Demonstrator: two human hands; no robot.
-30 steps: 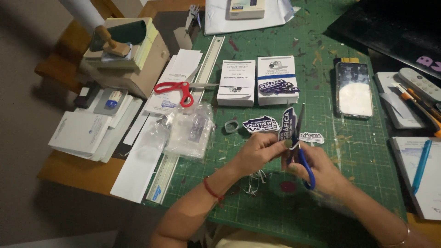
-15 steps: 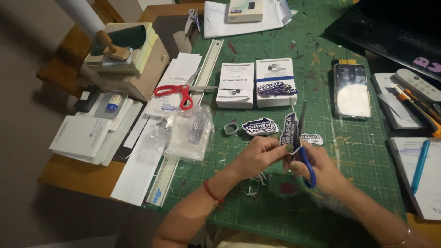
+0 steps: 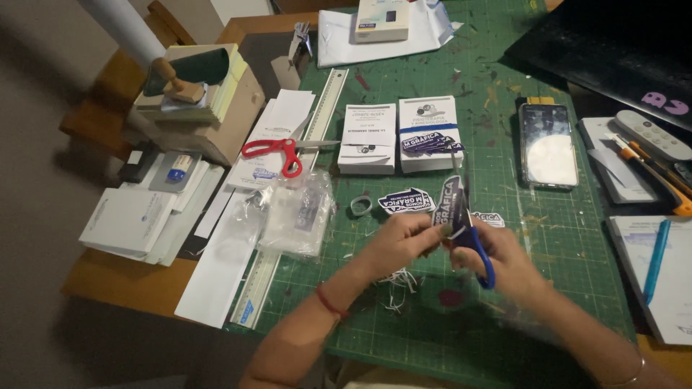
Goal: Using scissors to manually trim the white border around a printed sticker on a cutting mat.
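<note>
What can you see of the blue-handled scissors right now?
The blue-handled scissors sit in the right hand, above the green cutting mat. A glossy blue loop, plastic by the look of it, curves down around the fingers. The blades look like metal and point up and away, into the edge of the dark sticker that the left hand pinches upright. How far the blades are open is too blurred to tell. Thin white paper trimmings lie on the mat below.

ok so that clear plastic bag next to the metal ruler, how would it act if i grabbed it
The clear plastic bag is wrinkled and thin, so it likely flops and crumples. It looks light, apt to slide on the green cutting mat. Its shiny film may feel slippery. It lies by the ruler.
</note>
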